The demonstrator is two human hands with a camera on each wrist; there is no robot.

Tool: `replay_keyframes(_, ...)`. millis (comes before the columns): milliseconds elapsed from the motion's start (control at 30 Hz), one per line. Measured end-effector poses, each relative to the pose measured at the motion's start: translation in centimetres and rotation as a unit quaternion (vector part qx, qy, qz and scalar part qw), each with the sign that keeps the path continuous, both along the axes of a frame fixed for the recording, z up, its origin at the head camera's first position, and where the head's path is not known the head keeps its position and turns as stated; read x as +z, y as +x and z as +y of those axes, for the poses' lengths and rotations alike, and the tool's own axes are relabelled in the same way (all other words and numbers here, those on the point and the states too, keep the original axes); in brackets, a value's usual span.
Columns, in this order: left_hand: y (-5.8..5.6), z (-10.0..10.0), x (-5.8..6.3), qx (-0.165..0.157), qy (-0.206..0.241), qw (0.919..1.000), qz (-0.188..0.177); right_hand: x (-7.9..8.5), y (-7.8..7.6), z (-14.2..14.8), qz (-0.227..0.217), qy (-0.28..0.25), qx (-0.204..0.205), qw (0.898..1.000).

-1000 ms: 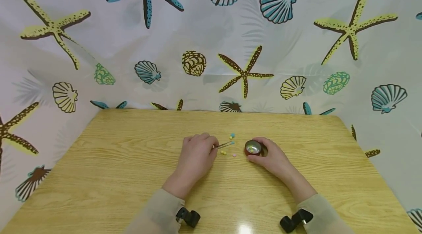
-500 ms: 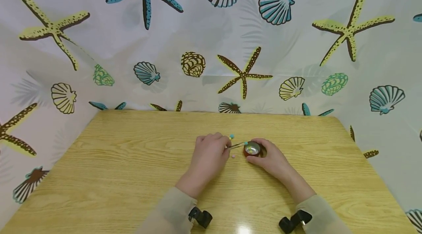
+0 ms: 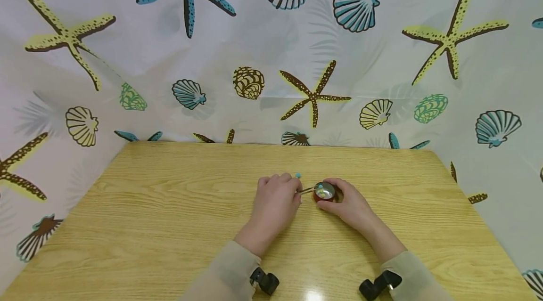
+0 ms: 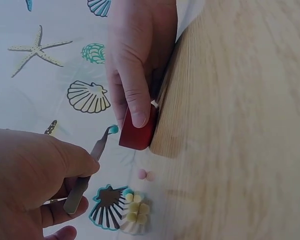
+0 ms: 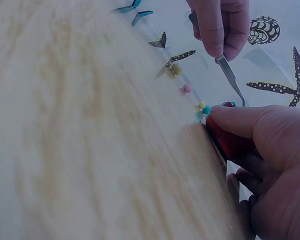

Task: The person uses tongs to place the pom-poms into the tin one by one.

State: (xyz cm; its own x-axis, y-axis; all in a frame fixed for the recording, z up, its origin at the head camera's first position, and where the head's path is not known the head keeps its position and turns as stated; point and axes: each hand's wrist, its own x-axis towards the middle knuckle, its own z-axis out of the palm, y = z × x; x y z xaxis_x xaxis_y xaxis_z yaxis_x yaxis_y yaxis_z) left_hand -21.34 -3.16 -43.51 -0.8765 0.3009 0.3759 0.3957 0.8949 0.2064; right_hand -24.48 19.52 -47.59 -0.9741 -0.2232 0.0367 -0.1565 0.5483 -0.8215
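Observation:
My left hand (image 3: 276, 207) pinches metal tweezers (image 4: 85, 181) between thumb and fingers. A small blue bead (image 4: 113, 129) sits at their bent tips, over the opening of a small red cup (image 4: 138, 132) with a silvery inside. Several beads, yellow among them, lie in the cup. My right hand (image 3: 351, 201) holds the cup at its right side, thumb and fingers around its wall. On the table, a pink bead (image 4: 142, 174) lies near the cup. Yellow beads (image 5: 176, 69) and another blue bead (image 3: 298, 175) lie close by, partly hidden behind my left hand in the head view.
The wooden table (image 3: 169, 225) reaches back to a hanging cloth (image 3: 271, 46) printed with starfish and shells. A black wrist camera (image 3: 265, 281) is strapped to the left sleeve, and a second black camera (image 3: 380, 284) to the right one.
My left hand has moved right, carrying the blue bead in the tweezers from the loose beads to over the cup. The right hand and cup have stayed almost in place.

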Motion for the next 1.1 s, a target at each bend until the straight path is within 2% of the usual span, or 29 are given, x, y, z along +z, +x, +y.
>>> replay_keyframes(433,-0.2,0.1,-0.3,0.003,-0.003,0.9999,-0.009,0.2,0.1,-0.1,0.001,0.001,0.0,1.0)
replay_keyframes(733,-0.1,-0.1,0.0,0.008,0.004,0.9998,-0.02,0.2,0.2,-0.1,0.0,0.003,0.0,1.0)
replay_keyframes(1100,0.1,-2.2,0.2,0.033,0.0,0.9994,-0.005,0.0,0.1,0.1,0.003,0.013,0.0,1.0)
